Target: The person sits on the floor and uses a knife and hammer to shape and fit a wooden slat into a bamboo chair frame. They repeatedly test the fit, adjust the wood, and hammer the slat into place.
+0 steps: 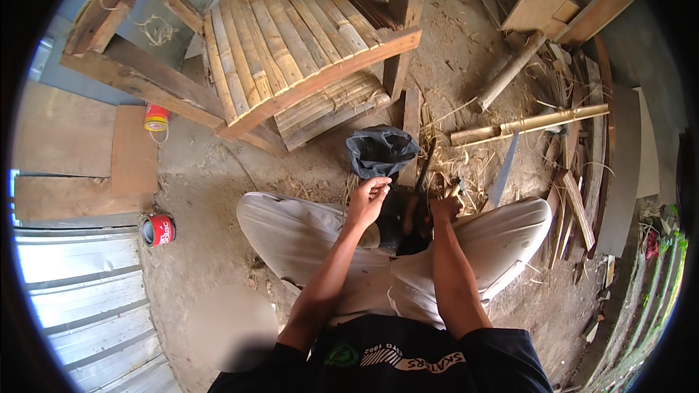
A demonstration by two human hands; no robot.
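Observation:
My left hand (366,202) is closed in a pinch at the near edge of a crumpled black plastic bag (381,151). Something small and pale shows at its fingertips, too small to name. My right hand (445,208) is closed beside a short tan piece with a dark end (455,188); exactly what it grips is unclear. Between the hands, in front of my crossed legs, lie dark objects in shadow that I cannot make out. Pale shavings (437,164) are scattered just beyond my right hand.
Ahead stands a wooden frame with a slatted bamboo panel (280,33). A saw blade (505,169), split bamboo (535,124) and a round pole (512,70) lie to the right, near stacked boards (595,138). Leftward are a red can (158,230) and another can (156,118).

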